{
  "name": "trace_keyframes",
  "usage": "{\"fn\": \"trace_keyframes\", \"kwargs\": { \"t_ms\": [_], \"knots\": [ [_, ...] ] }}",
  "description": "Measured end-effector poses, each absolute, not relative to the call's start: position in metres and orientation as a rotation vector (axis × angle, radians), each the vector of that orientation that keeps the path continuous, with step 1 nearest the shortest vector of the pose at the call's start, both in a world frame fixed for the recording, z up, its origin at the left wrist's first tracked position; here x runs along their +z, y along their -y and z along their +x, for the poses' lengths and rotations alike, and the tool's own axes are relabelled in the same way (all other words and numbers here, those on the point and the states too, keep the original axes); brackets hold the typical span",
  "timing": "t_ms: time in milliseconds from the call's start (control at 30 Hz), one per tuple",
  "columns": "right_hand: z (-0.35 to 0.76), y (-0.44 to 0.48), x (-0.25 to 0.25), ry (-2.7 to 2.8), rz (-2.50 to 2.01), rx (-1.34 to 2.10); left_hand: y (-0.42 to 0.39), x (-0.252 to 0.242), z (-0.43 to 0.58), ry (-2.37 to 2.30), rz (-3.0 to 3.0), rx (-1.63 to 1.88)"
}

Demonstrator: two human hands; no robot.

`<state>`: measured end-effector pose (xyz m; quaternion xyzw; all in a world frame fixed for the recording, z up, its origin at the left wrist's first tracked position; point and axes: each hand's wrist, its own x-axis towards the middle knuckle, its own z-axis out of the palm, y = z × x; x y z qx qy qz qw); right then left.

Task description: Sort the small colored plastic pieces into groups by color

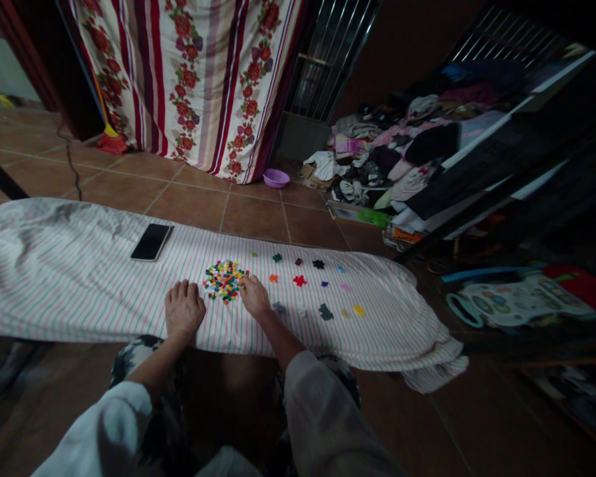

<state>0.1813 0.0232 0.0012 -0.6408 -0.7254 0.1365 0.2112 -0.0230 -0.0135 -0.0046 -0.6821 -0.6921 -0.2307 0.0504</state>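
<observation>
A mixed pile of small coloured pieces (224,279) lies on the striped cloth (104,285). My left hand (183,308) rests flat on the cloth at the pile's left, fingers stretched out and holding nothing. At the pile's right edge, my right hand (254,296) has its fingers pressed together; whatever is between them is too small to make out. Right of that hand are small single-colour groups, among them dark green (277,258), orange (273,278), red (299,281), black (318,264), grey (325,311), pink (345,287) and yellow (359,310).
A phone (151,242) lies on the cloth, left of the pile. Beyond the cloth's far edge, a purple basin (276,178) stands on the tiled floor near a floral curtain (213,86). Clothes (397,152) are heaped at the back right. A red broom (112,142) leans by the curtain.
</observation>
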Motion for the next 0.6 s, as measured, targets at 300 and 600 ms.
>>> {"fn": "trace_keyframes", "kwargs": {
  "t_ms": [300,600],
  "knots": [
    [0.186,-0.024,-0.004,1.784,-1.650,0.532,0.013,-0.006,-0.023,2.098,-2.066,-0.716],
    [0.193,-0.025,-0.015,1.292,-1.595,0.785,0.013,-0.005,-0.023,2.098,-2.067,-0.695]
  ]
}}
